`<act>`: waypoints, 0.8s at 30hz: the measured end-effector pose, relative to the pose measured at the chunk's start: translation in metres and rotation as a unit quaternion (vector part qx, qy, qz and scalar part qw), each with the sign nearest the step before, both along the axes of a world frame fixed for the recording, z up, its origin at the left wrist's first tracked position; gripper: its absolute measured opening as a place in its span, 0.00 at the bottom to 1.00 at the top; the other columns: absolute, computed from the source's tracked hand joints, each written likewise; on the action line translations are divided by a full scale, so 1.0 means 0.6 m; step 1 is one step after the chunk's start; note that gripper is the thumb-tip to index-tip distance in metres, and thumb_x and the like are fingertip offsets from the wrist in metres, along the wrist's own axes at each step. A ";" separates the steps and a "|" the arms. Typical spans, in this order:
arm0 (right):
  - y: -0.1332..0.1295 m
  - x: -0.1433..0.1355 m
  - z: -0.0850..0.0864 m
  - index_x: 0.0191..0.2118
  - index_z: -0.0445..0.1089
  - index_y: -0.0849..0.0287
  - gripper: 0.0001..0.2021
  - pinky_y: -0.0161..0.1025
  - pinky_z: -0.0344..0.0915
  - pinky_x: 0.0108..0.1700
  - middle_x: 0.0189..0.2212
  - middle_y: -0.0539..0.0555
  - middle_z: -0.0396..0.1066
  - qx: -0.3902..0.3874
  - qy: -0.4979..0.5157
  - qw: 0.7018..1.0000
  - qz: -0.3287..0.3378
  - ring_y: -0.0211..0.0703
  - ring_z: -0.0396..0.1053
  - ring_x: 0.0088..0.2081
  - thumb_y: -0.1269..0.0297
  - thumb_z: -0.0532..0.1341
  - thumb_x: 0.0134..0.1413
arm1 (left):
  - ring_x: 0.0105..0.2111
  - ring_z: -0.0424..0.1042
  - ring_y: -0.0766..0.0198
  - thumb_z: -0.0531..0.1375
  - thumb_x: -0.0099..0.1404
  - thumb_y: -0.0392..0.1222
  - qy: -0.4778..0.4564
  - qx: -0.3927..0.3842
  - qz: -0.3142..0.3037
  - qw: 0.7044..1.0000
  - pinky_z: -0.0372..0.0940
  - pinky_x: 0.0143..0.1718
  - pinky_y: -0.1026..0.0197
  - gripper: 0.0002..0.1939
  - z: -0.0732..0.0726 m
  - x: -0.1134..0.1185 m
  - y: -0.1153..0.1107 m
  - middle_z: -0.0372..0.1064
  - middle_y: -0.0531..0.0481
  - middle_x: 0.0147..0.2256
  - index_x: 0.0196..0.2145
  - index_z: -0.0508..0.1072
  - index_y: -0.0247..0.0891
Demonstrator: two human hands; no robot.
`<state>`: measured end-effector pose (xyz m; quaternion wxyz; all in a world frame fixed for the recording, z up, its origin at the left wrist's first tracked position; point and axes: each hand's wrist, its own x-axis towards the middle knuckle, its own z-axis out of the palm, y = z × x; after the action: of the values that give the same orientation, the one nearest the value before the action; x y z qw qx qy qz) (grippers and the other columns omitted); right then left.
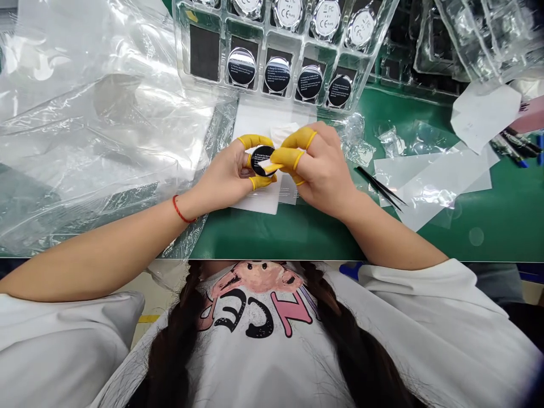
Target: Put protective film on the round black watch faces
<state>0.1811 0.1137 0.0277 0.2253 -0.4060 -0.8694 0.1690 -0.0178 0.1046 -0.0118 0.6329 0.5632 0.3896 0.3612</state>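
Note:
A round black watch face [260, 158] with small white print is gripped at its edges by my left hand [232, 175], which wears yellow finger cots. Against the lower right of the face, my right hand [317, 164], also in yellow cots, pinches a small white cloth [267, 165]. White sheets [266, 201] lie on the green table beneath both hands. Just beyond them, a clear plastic tray [266, 35] holds several round watches in its compartments, the nearest row showing black faces; its near left compartment has no watch.
Clear plastic bags [97, 130] cover the left side of the table [480, 209]. Black tweezers [381, 188] lie right of my right hand, near translucent sheets [442, 175] and crumpled film. Pens [512, 148] and stacked clear trays [480, 39] are at the far right.

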 end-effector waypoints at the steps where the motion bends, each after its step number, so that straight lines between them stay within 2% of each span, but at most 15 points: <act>1: -0.001 0.001 -0.004 0.38 0.73 0.48 0.22 0.61 0.61 0.57 0.42 0.53 0.73 -0.003 -0.002 1.000 0.002 0.52 0.67 0.51 0.46 0.45 0.68 | 0.31 0.75 0.66 0.69 0.53 0.36 0.000 -0.004 -0.001 1.000 0.72 0.32 0.61 0.28 0.001 0.000 0.000 0.72 0.54 0.35 0.50 0.64 0.43; 9: -0.015 0.007 -0.020 0.37 0.73 0.48 0.25 0.60 0.61 0.56 0.37 0.51 0.73 -0.015 0.040 0.999 -0.012 0.48 0.69 0.47 0.39 0.45 0.65 | 0.33 0.75 0.66 0.72 0.50 0.42 -0.003 0.001 0.006 1.000 0.73 0.33 0.63 0.31 0.003 -0.002 0.002 0.72 0.54 0.35 0.49 0.64 0.43; 14: -0.027 0.005 -0.032 0.39 0.73 0.48 0.21 0.58 0.64 0.52 0.37 0.52 0.72 0.013 0.030 0.999 -0.001 0.48 0.69 0.45 0.45 0.46 0.67 | 0.37 0.75 0.63 0.73 0.50 0.41 0.009 0.008 0.014 1.000 0.72 0.32 0.64 0.32 0.002 -0.004 0.005 0.72 0.52 0.37 0.49 0.65 0.43; 17: -0.026 0.009 -0.029 0.40 0.72 0.49 0.18 0.57 0.64 0.52 0.37 0.52 0.73 0.027 0.040 0.999 -0.004 0.49 0.70 0.44 0.47 0.49 0.67 | 0.35 0.75 0.65 0.72 0.50 0.38 0.006 0.008 0.018 1.000 0.72 0.33 0.63 0.30 0.002 -0.003 0.005 0.72 0.53 0.37 0.49 0.65 0.42; 22: -0.011 0.023 -0.009 0.43 0.70 0.50 0.17 0.55 0.68 0.52 0.39 0.52 0.72 0.002 0.167 0.981 -0.097 0.47 0.70 0.43 0.47 0.51 0.67 | 0.32 0.75 0.64 0.70 0.51 0.35 0.030 -0.010 0.026 0.999 0.73 0.34 0.60 0.31 -0.003 -0.002 0.003 0.70 0.55 0.32 0.51 0.65 0.41; 24: -0.008 0.025 -0.004 0.42 0.70 0.51 0.16 0.53 0.69 0.51 0.38 0.51 0.72 -0.021 0.181 0.977 -0.110 0.46 0.70 0.42 0.46 0.53 0.66 | 0.32 0.75 0.64 0.70 0.51 0.34 0.035 -0.011 0.035 0.999 0.72 0.34 0.60 0.31 -0.004 -0.001 0.001 0.70 0.55 0.32 0.51 0.65 0.41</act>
<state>0.1961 0.1088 0.0251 0.3873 -0.4667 -0.7604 0.2321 -0.0182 0.1052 -0.0141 0.6124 0.5544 0.4347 0.3588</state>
